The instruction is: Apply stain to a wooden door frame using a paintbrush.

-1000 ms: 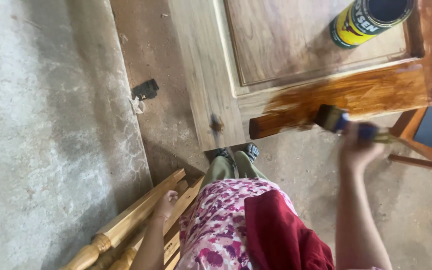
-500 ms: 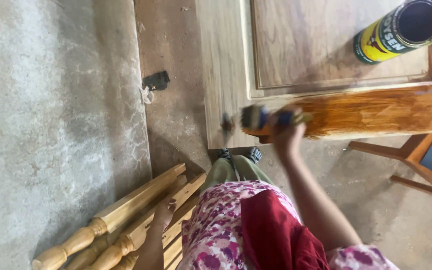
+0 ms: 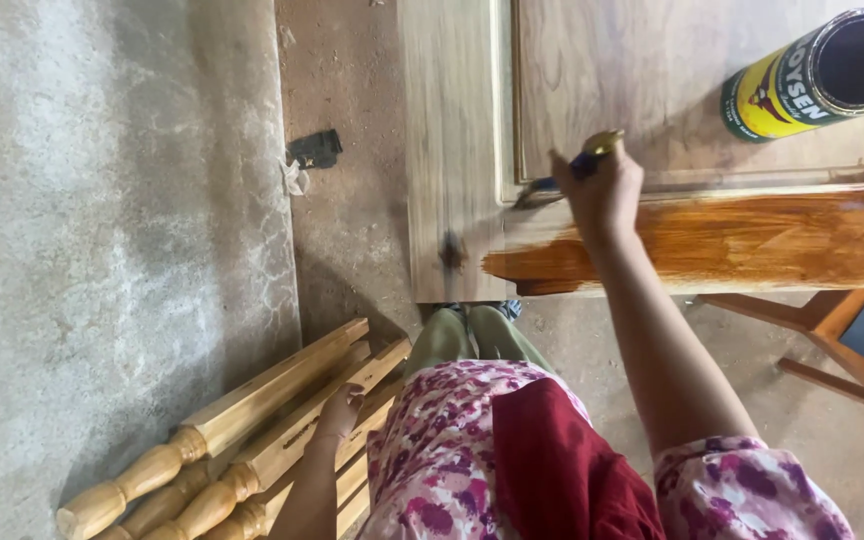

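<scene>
Head view, looking straight down: right hand [image 3: 602,190] is clenched around a brush [image 3: 577,165], bristles pressed to the door [image 3: 452,120] at the groove where the raised panel meets the bottom rail. Just below the brush, that rail gleams wet amber; the door's left stile is bare pale wood. A yellow can [image 3: 817,75] lies tipped on the door's panel, up right of the hand. Left hand [image 3: 337,410] hangs low, below the door, fingers loosely curled, tips touching the turned legs [image 3: 217,460] stacked on the floor.
</scene>
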